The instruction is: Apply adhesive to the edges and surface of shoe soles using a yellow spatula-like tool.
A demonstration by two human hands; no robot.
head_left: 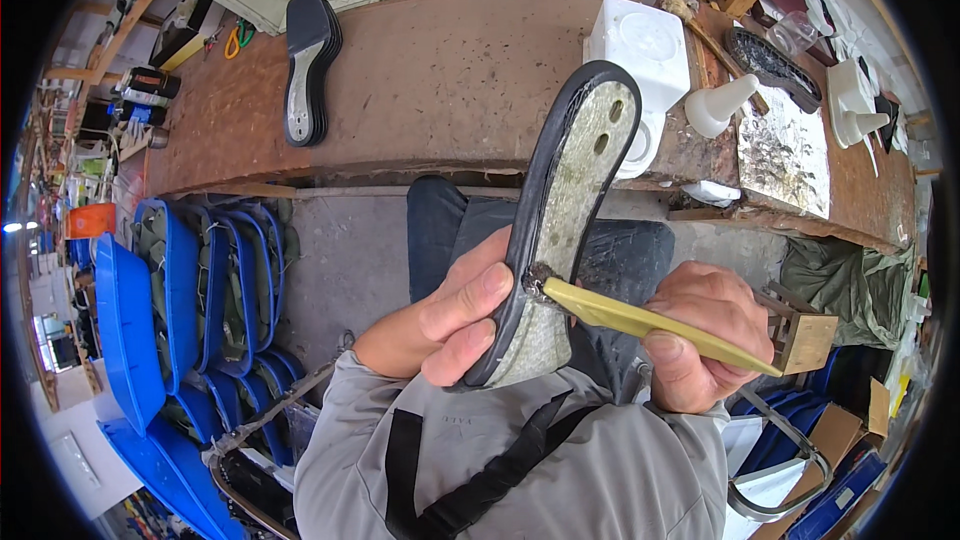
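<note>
Upright in front of me, my left hand [465, 310] grips a shoe sole [585, 180] near its lower end, the thumb and fingers closed around its edge. The sole has a black raised rim and a pale, mottled middle with two dark oval holes near the top. My right hand [708, 335] is closed on the flat yellow handle of a brush [620, 312]. The brush's dark, clotted tip touches the sole's pale face near the rim, close to my left fingers.
A stack of black-and-grey shoe parts [312, 70] lies on the brown workbench [440, 80]. At its right are a white container [640, 45], a white cone-tipped piece [720, 105] and a dark sole [775, 70]. Blue trays [130, 330] stand at left, a wooden stool [807, 342] at right.
</note>
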